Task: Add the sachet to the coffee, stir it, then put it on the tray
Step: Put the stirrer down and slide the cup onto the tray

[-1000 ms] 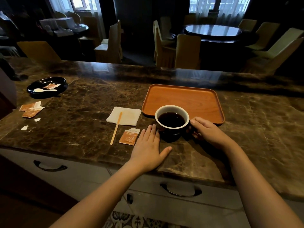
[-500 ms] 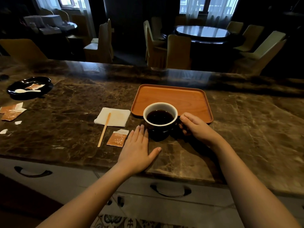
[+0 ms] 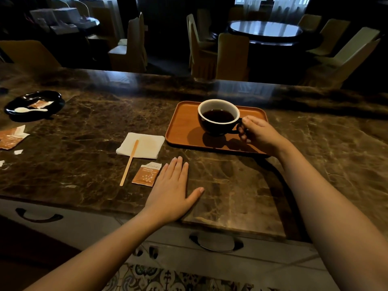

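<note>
- Dark brown marble worktop [image 3: 231,196] is running out of view at both sides.
- Orange rectangular wooden tray [image 3: 184,131] is partly hiding behind the black white-lined coffee cup [image 3: 218,117], held just above it; contact unclear.
- Right hand [image 3: 259,134] is gripping the handle, its fingers [image 3: 244,122] covering it.
- Left hand [image 3: 171,195] is lying flat, fingers together, beside the torn orange sachet [image 3: 146,174].

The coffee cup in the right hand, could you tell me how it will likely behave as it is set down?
The coffee cup looks glazed ceramic, probably heavy and breakable. Its dark coffee may slosh if tilted. Held by the right hand at the handle, it might tip.
</note>
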Tool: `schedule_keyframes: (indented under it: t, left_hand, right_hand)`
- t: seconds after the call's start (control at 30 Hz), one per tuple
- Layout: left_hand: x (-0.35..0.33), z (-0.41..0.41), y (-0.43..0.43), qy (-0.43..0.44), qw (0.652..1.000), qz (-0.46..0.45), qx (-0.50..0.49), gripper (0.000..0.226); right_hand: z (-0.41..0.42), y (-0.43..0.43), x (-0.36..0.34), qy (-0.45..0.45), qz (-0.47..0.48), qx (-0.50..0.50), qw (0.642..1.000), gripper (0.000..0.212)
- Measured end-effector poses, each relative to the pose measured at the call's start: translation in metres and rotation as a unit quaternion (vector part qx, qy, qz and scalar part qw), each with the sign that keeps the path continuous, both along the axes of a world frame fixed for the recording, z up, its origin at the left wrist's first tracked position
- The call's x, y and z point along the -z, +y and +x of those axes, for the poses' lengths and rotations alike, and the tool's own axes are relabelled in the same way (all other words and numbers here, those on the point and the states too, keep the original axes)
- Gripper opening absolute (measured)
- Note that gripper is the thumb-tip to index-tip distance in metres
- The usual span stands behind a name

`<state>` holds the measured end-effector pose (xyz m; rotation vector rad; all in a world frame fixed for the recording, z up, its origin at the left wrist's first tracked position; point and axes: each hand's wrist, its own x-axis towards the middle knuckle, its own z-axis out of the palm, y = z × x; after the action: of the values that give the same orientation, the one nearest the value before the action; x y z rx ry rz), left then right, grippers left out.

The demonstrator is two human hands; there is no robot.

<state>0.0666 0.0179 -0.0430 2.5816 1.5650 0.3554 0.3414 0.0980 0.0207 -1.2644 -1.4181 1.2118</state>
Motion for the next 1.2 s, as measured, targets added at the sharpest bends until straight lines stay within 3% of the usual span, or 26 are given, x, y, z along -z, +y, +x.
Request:
schedule_keyframes:
  t: [1.03,1.2]
  left_hand:
    - [-0.001,0.0,-0.002,-0.03,0.999,-0.006,-0.019,0.085]
    - [0.0,0.0,-0.002,-0.031,0.999,-0.008,-0.02,0.085]
  right_hand:
    - [0.015,0.042,0.017,-0.039,-0.066,-0.052,0.996,0.032]
    - [0.015,0.047,0.018,-0.052,-0.076,-0.005,0.996,0.03]
